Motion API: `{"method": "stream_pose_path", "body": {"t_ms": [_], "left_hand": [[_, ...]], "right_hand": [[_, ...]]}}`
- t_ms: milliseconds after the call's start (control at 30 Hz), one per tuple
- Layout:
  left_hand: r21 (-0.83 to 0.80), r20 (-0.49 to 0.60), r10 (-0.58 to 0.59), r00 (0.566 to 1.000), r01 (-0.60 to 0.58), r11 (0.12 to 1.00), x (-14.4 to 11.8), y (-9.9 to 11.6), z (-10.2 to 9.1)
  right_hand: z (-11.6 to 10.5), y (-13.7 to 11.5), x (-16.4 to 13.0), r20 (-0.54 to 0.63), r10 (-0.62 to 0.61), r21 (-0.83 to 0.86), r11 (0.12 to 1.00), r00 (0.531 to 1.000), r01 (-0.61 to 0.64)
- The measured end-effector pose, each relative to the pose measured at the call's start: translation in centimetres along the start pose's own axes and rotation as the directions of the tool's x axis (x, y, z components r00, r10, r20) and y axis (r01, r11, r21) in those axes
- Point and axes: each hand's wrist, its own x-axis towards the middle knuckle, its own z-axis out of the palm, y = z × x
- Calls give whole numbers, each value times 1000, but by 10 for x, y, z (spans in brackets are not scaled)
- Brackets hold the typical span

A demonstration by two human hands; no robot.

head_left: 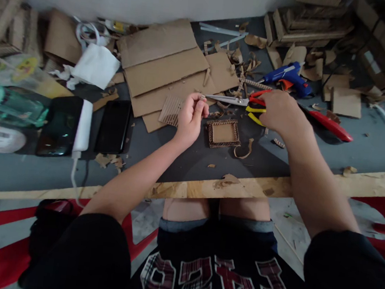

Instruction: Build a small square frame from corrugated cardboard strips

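My right hand (278, 111) grips a pair of scissors (239, 101) with red and yellow handles, the blades pointing left toward my left hand (191, 116). My left hand is pinched shut on a tiny piece of cardboard at its fingertips, right at the blade tips. Below and between the hands a small square cardboard frame (223, 133) with corrugated edging lies flat on the dark table (191, 158). A curled cardboard strip (243, 151) lies just right of the frame.
Flat cardboard sheets (166, 65) lie behind the hands. A blue glue gun (288, 75) and a red cutter (330, 124) sit at the right, two black phones (114, 126) and a white charger at the left. Cardboard stacks (311, 19) fill the far right; scraps litter the table.
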Motion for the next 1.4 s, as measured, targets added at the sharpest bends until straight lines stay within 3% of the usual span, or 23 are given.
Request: {"method": "stream_pose_path", "body": {"t_ms": [167,233,333,467,600,833,1067,1400], "left_hand": [[-71,6,-26,1000,27,997,0,4,0],[-96,-1,-38,999,38,995,0,4,-1],[-88,-12,-56,998,55,995,0,2,-2],[-2,-47,-49,998,49,999,0,-1,-5],[38,-67,-52,996,55,998,0,1,-5],[46,-146,-22,989,29,999,2,4,-5],[23,-117,-65,991,68,997,3,-2,-7],[-8,-71,-95,993,95,995,3,-1,-7]], "right_hand": [[-15,-14,-9,17,64,-18,998,998,-64],[-24,-24,-11,-27,107,-14,994,994,-107],[-34,-33,-11,-81,125,152,982,989,-112],[-36,-34,-13,6,63,337,940,998,-62],[-26,-36,-14,26,-29,289,957,999,20],[-9,-35,-11,-50,-112,220,968,992,120],[-6,-39,-8,-81,-90,234,966,993,107],[-18,-46,-11,52,-87,172,982,995,77]]}}
